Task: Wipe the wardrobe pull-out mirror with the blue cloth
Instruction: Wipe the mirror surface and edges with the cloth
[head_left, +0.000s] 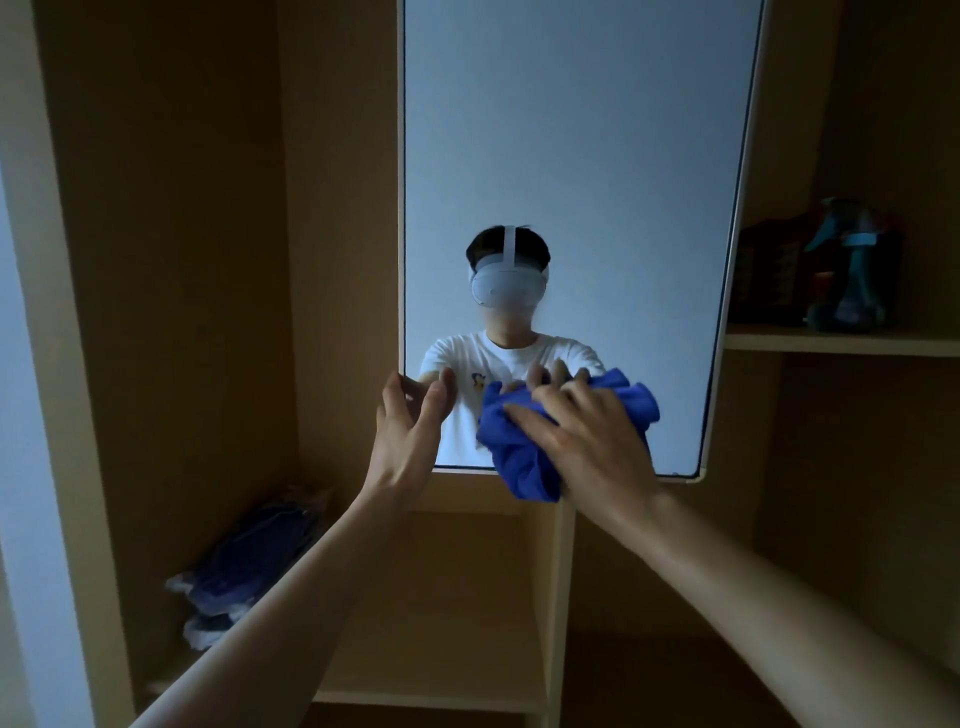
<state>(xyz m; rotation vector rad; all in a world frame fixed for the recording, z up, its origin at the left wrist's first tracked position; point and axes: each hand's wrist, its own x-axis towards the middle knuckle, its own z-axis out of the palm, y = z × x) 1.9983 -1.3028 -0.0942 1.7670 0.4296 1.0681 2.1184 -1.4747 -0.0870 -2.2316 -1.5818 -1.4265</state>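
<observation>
**Cloth on the lower glass, wiping under way**

On the far left, a dim wardrobe compartment holds a stack of dark folded items in clear wrapping (244, 571), lying on its shelf and well apart from the work.

Next comes the left hand (410, 431), which grips the pull-out mirror (571, 156) by its left edge, just above the lower corner. The thumb lies on the glass face and the fingers wrap round the side, so from here it looks like a steadying hold on the panel.

The mirror itself fills the middle, tall and pale, and reflects the person in a white shirt wearing a headset.

Low on the glass, right of centre, sits the blue cloth (524, 452). It is bunched into a wad, and its lower fold hangs past the mirror's bottom edge. The right hand (597, 436) covers it, fingers spread and bent over the wad, holding it and pressing it against the glass.

Further right, a shelf (841, 343) carries some dark bottles or containers (826, 265), too shadowed to identify.

As for progress, the wiping step is clearly in hand, with cloth and glass in contact near the bottom. The surface above looks even, with no streaks or damp marks showing in this light, so I cannot tell how much has been covered. I'd guess the strip along the bottom edge and the right-hand corner remain to be done.
</observation>
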